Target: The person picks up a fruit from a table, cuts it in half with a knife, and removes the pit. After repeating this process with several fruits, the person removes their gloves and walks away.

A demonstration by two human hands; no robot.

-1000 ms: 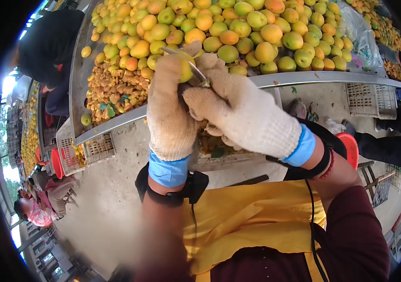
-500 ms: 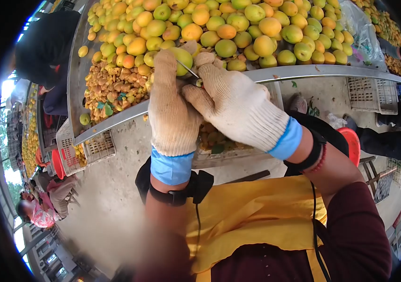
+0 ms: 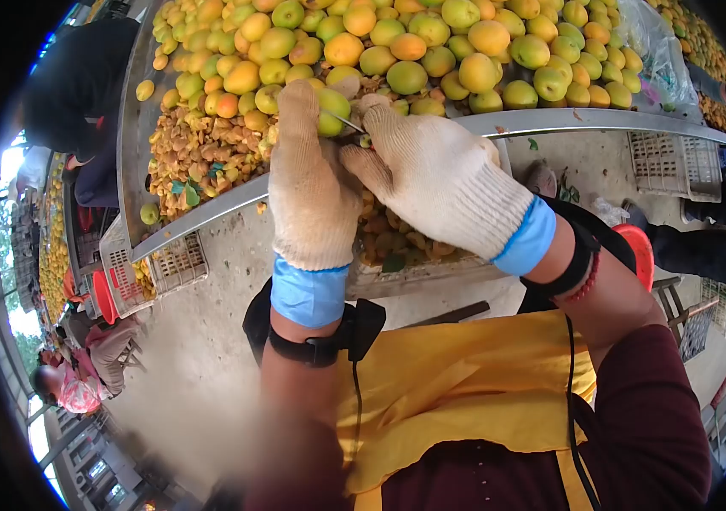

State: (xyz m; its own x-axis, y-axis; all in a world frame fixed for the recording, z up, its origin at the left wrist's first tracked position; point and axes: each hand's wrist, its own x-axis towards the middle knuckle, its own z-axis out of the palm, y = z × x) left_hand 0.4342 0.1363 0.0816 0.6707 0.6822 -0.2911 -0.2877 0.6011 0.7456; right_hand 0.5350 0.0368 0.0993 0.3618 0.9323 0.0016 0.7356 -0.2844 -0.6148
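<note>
My left hand [image 3: 314,200], in a stained white knit glove with a blue cuff, is closed around a green apricot [image 3: 332,111] at the tray's near edge. My right hand [image 3: 444,183], gloved alike, grips a small knife [image 3: 344,123]; its thin blade lies against the fruit, and the handle is mostly hidden by my fingers. Beyond both hands spreads a heap of yellow, orange and green apricots [image 3: 405,47]. Left of my left hand lies a pile of brown apricot pits [image 3: 197,149] with a few green leaves.
A metal rim [image 3: 567,119] edges the tray in front of me. Below it, a crate [image 3: 405,277] holds brownish pieces between my forearms. Another plastic crate [image 3: 676,166] stands at right, near a red basin [image 3: 637,251]. A person in dark clothes [image 3: 78,89] is at the left.
Both hands stay at the apricot, with only small shifts. More of the fruit's green side faces up, and my right hand sits slightly lower and farther right. The view has shifted a little.
</note>
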